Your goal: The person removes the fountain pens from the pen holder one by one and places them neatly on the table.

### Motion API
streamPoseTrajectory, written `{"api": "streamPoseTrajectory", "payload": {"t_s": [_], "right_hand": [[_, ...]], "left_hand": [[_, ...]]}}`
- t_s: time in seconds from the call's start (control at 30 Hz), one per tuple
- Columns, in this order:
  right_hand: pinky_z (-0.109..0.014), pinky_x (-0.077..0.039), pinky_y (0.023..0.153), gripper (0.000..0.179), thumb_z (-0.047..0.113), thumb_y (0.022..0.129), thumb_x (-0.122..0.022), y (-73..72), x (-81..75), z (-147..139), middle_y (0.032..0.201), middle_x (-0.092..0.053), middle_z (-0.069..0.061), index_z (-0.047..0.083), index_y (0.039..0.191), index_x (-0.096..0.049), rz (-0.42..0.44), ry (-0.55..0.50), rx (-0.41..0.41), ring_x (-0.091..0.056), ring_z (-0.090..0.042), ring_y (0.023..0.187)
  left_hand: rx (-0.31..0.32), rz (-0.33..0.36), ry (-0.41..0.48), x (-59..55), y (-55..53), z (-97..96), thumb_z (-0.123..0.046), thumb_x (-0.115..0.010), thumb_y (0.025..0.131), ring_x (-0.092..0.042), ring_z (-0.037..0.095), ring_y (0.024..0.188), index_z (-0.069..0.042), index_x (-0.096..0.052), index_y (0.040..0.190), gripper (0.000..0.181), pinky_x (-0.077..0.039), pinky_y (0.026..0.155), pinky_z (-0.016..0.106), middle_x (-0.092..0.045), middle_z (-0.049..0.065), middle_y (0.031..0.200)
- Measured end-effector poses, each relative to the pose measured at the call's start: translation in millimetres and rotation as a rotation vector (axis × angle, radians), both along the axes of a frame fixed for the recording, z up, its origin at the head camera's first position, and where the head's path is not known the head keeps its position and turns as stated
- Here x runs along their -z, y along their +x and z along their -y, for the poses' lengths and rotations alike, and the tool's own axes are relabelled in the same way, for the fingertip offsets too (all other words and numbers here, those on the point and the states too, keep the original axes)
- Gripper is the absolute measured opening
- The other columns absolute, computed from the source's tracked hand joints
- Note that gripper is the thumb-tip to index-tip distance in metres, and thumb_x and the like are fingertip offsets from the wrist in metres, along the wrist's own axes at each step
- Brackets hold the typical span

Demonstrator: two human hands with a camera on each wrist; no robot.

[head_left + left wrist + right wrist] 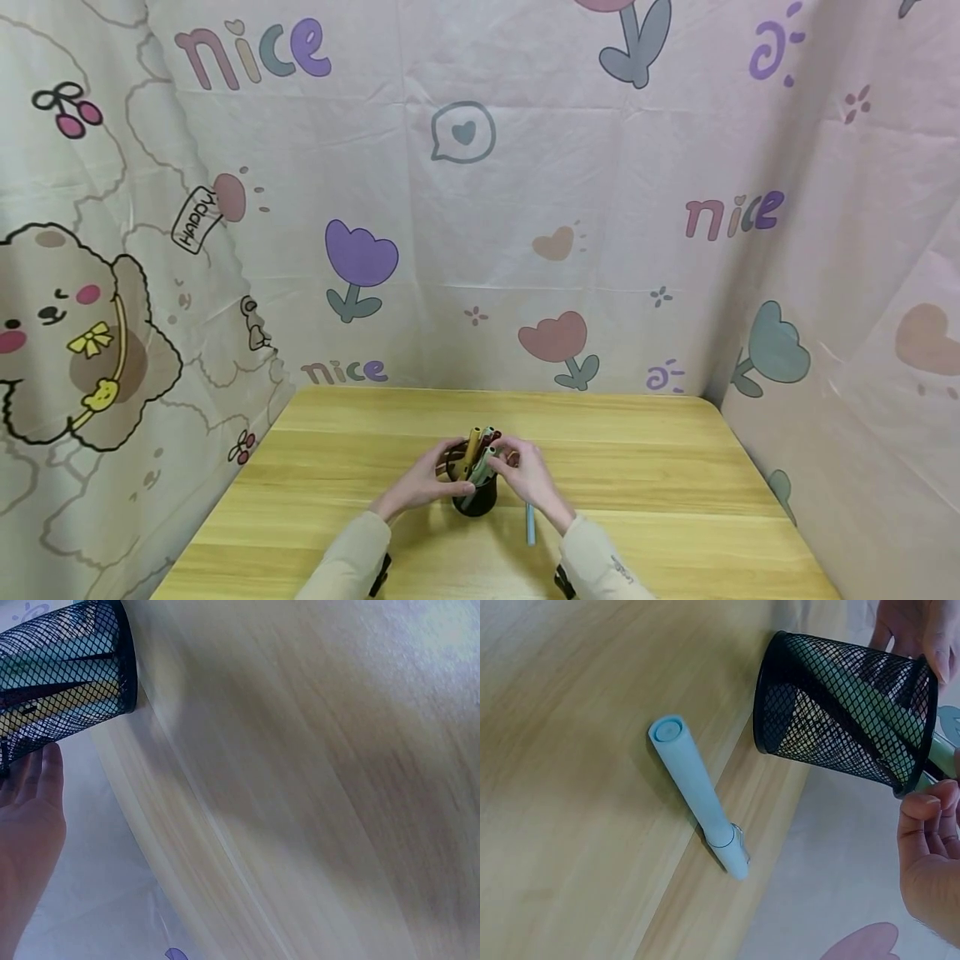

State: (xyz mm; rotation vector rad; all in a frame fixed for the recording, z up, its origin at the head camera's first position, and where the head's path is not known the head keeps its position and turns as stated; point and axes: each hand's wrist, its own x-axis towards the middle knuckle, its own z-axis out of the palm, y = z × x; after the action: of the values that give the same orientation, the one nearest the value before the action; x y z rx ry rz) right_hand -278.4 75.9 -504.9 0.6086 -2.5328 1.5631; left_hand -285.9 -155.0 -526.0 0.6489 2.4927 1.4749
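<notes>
A black mesh pen cup (pixel 476 503) stands upright on the table, with several pens in it. My left hand (pixel 426 480) holds the cup near its rim, the thumb in front and the fingers round the far side. At the cup's mouth my right hand (pixel 528 475) pinches a light green pen (pixel 482 468) whose lower part is inside the mesh. A yellow pen (pixel 472 447) leans beside it. Near my right wrist, a light blue capped pen (pixel 694 784) lies on the table. The left wrist view shows the fingers touching the mesh wall (pixel 67 671).
The wooden table (pixel 337 442) reaches back to a printed cloth (pixel 450 250), which also hangs along the left and right sides. The blue pen lies just to the right of the cup.
</notes>
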Motion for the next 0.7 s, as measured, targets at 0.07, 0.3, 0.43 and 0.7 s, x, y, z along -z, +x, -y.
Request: {"api": "streamPoseTrajectory", "payload": {"t_s": [0.07,0.3,0.43,0.7], "right_hand": [[-0.014,-0.045,0.054,0.019,0.011,0.092,-0.071,-0.1,0.3,0,0.079,-0.064,-0.006,0.0,0.107,-0.071,-0.005,-0.004,0.0,-0.051,0.0,0.062],[-0.014,-0.045,0.053,0.015,0.011,0.093,-0.071,2.7,1.0,-1,0.081,-0.064,-0.01,0.002,0.105,-0.07,0.005,-0.084,0.029,-0.053,-0.001,0.063],[-0.015,-0.047,0.054,0.019,0.008,0.093,-0.07,6.6,-1.3,-3,0.089,-0.066,-0.015,0.0,0.109,-0.067,0.048,-0.189,0.048,-0.055,-0.002,0.063],[-0.019,-0.054,0.056,0.024,0.009,0.097,-0.065,12.9,-3.7,-6,0.083,-0.067,-0.03,-0.004,0.117,-0.061,0.106,-0.37,0.092,-0.059,-0.008,0.059]], "left_hand": [[0.004,0.0,0.003,0.3,-0.1,-0.5,-0.034,-0.081,0.086,-0.042,0.051,0.14,-0.006,-0.031,0.155,0.09,-0.04,0.112,0.068,-0.041,0.024,0.155],[0.016,0.021,0.037,1.4,0.2,-0.4,-0.032,-0.081,0.086,-0.043,0.05,0.14,-0.004,-0.03,0.156,0.09,-0.042,0.113,0.065,-0.043,0.024,0.154],[0.022,0.015,0.04,0.6,0.5,0.3,-0.031,-0.081,0.086,-0.043,0.051,0.14,-0.004,-0.03,0.155,0.09,-0.042,0.113,0.064,-0.042,0.026,0.154],[-0.005,0.008,0.0,-0.6,1.7,-0.3,-0.035,-0.081,0.085,-0.039,0.052,0.141,-0.008,-0.031,0.156,0.091,-0.038,0.113,0.069,-0.036,0.024,0.159]]}}
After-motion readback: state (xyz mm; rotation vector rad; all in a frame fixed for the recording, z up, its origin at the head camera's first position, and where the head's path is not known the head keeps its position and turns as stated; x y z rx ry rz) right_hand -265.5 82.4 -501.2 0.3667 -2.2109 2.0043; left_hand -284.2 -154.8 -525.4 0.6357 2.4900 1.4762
